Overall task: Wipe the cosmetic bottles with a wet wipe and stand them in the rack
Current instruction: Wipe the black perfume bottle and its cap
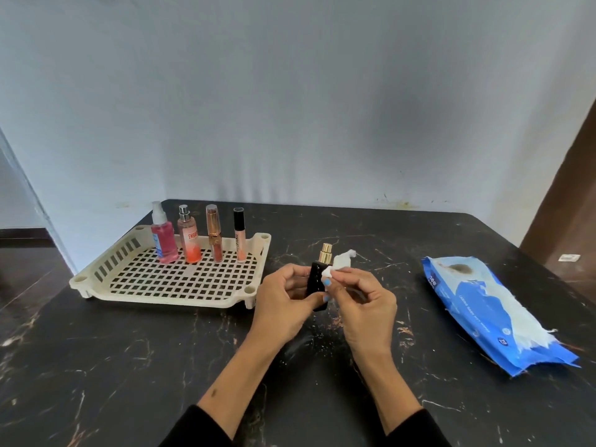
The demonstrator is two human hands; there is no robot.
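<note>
- Four bottles are standing upright in a row along the far edge of the cream rack (167,287): a pink spray bottle (163,240), a peach-and-orange mist bottle (189,238), a rose-gold tube (213,235) and a slim lip gloss (239,235).
- The rack is sitting on the left part of the black marble table (96,366), just beside the person's hands.
- The left hand (283,304) is gripping a small black bottle (316,283) with a gold sprayer, its fingers curling round the bottle's left side and holding it upright above the table.
- The right hand (366,306) is pinching a white wet wipe (338,264) between thumb and fingertips, pressing it against the bottle's upper right shoulder; a loose end of the wipe is sticking up beside the sprayer.
- A blue pack of wipes (483,312) is lying on the right of the table, well apart from the hands, with a white sheet trailing out of it.
- Black sleeves are showing at both forearms.
</note>
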